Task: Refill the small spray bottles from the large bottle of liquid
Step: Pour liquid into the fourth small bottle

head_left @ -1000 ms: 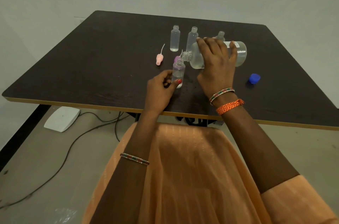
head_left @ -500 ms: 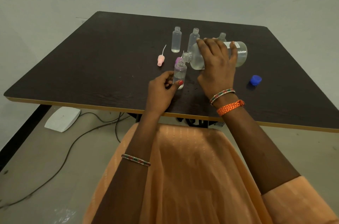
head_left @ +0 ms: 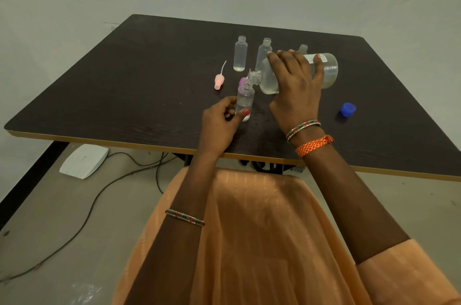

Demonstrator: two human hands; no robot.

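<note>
Step in hand looks like pouring: filling one small bottle, three others uncapped behind. Left to right on the dark wood tabletop (head_left: 124, 95): pink spray-pump cap with thin dip tube (head_left: 219, 81) lying loose toward the middle; clear small plastic bottle (head_left: 240, 53) upright further back; left hand (head_left: 219, 125), near the front edge, pinches the base of the small clear spray bottle being filled (head_left: 245, 100), thumb in front, fingers curled behind. A purple cap (head_left: 242, 82) sits just behind it. Right hand (head_left: 295, 87) wraps over the large clear bottle of liquid (head_left: 326, 72), tipped almost horizontal, neck down-left just above the small mouth. Blue screw cap (head_left: 348, 109) toward the right edge. Next: probably keep necks aligned, level off before overflow.
</note>
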